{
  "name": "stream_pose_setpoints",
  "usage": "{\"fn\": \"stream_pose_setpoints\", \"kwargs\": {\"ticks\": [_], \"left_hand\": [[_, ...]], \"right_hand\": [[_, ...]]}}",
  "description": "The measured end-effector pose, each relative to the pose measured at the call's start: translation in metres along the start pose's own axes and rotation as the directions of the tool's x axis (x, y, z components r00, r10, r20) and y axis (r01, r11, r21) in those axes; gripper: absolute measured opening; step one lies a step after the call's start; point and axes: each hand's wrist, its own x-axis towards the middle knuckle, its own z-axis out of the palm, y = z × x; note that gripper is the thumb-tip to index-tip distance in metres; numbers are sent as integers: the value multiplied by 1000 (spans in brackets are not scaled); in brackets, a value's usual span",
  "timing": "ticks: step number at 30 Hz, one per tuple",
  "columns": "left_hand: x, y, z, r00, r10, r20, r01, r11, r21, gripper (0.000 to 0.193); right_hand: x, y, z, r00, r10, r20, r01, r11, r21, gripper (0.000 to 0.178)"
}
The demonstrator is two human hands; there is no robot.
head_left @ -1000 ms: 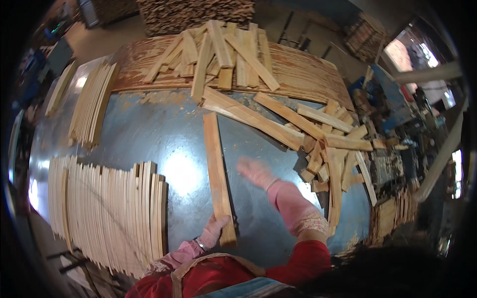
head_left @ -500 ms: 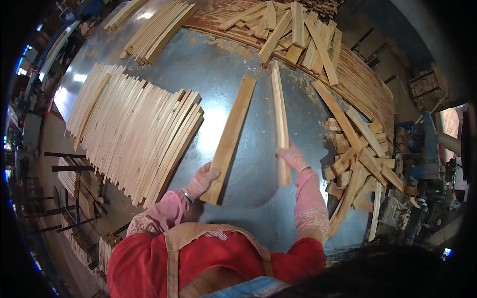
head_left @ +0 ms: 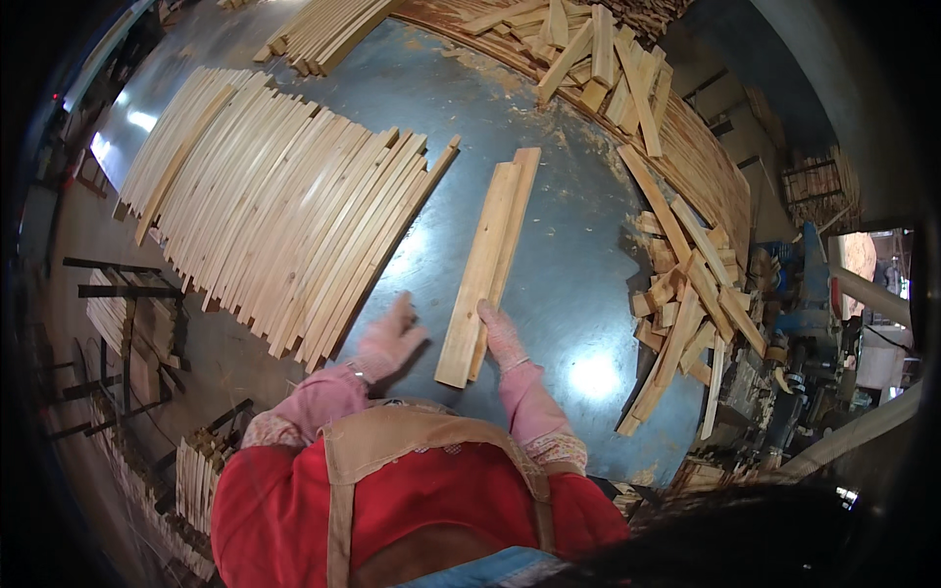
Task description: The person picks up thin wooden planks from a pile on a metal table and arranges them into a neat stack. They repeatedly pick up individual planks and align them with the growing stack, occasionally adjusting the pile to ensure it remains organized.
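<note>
Two wooden strips (head_left: 475, 265) lie lengthwise in front of me, pressed together and partly overlapping on the grey metal table (head_left: 578, 294). My right hand (head_left: 503, 336), in a pale pink glove, grips them at the right edge near their close end, thumb on top. Left of them, my left hand (head_left: 390, 338) is slightly blurred, with fingers spread and nothing in it. It hovers between those strips and a broad row of wooden strips (head_left: 265, 206) laid side by side. The row's rightmost strip (head_left: 407, 230) juts out past its neighbours at the far end.
A jumbled heap of wooden pieces (head_left: 686, 294) lies at the table's right edge. Another loose pile (head_left: 608, 69) covers a plywood sheet (head_left: 696, 171) at the far right. More strips (head_left: 328, 34) sit at the far left. Black metal bars (head_left: 127, 291) stick out beside the table.
My left hand has let go of the strip it held. My right hand has come left, and two strips now lie together under it. Along the row's right edge a protruding strip now shows.
</note>
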Motion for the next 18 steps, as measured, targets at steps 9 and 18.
{"fn": "stream_pose_setpoints", "kwargs": {"ticks": [9,18], "left_hand": [[23,-45,18,989,-106,104,144,846,-514,48],[9,-66,0,984,-21,-179,-4,990,-139,38]], "right_hand": [[17,34,12,997,-26,67,27,999,-18,63],[33,69,28,997,-80,21,82,990,-116,64]]}}
